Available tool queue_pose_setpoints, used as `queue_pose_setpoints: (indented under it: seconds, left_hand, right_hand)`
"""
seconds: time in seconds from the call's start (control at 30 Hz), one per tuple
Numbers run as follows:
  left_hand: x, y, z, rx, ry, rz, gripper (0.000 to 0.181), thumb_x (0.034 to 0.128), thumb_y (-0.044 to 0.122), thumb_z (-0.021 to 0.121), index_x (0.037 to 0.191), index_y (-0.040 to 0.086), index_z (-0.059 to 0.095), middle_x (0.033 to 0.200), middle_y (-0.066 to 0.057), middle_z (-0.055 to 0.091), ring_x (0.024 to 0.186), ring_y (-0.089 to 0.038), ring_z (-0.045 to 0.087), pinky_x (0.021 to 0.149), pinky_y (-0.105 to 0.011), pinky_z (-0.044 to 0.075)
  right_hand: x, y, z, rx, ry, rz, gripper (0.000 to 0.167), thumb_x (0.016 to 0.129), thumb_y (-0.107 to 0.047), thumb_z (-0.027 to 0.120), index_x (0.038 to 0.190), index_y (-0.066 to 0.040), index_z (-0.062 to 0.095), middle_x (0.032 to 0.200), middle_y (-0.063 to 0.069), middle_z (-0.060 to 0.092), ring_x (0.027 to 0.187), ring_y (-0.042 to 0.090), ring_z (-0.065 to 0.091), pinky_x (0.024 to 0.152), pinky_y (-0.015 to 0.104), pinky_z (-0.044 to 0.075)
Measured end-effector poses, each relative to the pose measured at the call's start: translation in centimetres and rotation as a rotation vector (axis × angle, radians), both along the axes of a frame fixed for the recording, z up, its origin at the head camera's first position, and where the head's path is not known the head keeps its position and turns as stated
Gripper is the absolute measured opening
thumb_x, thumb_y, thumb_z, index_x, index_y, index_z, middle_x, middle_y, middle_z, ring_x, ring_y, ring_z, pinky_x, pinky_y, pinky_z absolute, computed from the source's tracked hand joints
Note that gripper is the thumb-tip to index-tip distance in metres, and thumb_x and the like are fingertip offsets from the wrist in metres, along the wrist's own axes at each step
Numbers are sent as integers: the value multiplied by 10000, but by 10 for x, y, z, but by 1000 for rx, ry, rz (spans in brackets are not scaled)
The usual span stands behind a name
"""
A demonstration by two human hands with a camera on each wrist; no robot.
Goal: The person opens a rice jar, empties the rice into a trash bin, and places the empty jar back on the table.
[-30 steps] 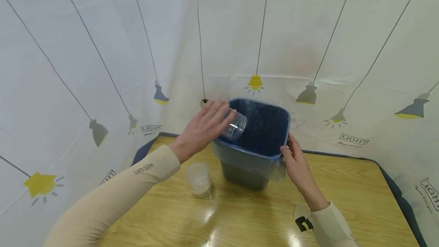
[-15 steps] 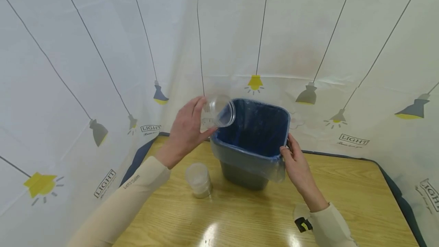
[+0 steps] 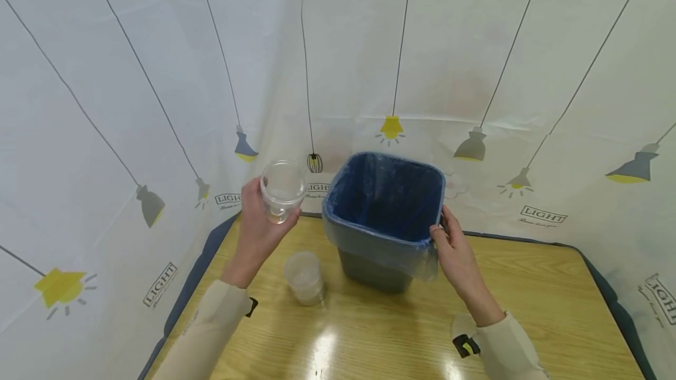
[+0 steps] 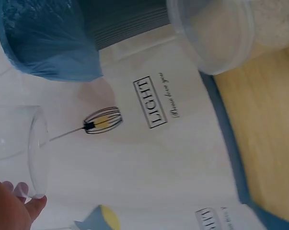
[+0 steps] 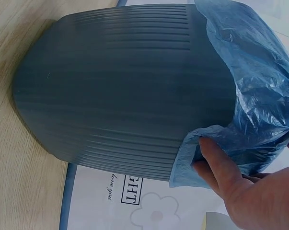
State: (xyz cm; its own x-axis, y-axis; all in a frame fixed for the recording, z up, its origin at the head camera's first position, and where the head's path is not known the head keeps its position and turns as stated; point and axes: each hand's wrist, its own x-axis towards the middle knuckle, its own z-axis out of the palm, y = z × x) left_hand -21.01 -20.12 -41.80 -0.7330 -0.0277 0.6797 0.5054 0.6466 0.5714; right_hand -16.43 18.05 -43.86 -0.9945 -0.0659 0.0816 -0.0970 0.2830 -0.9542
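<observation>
My left hand (image 3: 259, 233) grips a clear plastic jar (image 3: 285, 183), nearly upright and raised to the left of the bin. The left wrist view also catches the jar's rim (image 4: 39, 153) and some fingertips beneath it. A dark grey waste bin (image 5: 120, 91) stands on the table, lined with a thin blue bag (image 5: 264, 81) folded over its rim. At the bin's right rim, my right hand (image 3: 460, 257) holds the edge, thumb and fingers on the bag. In front of the bin's left side stands a second clear container (image 3: 304, 277) with whitish contents low inside.
The wooden table (image 3: 528, 292) ends at a dark blue edge against white sheets (image 3: 348, 63) printed with hanging lamps. A small black piece with a yellow mark (image 3: 466, 345) shows beside the right sleeve (image 3: 507, 339).
The left hand has drawn the clear jar leftward from over the bin and turned it from tipped to nearly upright. The right hand, bin and second container stay put.
</observation>
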Motion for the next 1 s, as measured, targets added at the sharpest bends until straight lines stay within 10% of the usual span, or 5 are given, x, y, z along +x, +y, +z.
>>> queue_pose_setpoints:
  seconds: [0.5,1.0]
  left_hand:
    - [24,-23,-78,261,-101,71,962,707,63,904,1474,-76,340,1406,-288,432,1314,-418,458,1116,-595,366]
    - [38,-45,-131,287,-406,279,938,784,155,895,1521,-54,355,1489,-309,441,1370,-473,435,1123,-620,354]
  right_hand:
    - [0,0,0,-33,15,10,659,1127,-236,383,1657,-48,39,1695,236,134,1534,409,233,1205,576,256]
    - [0,-1,0,-29,21,6,659,1128,-233,381,1655,-43,33,1689,247,144,1528,413,245,1199,577,268]
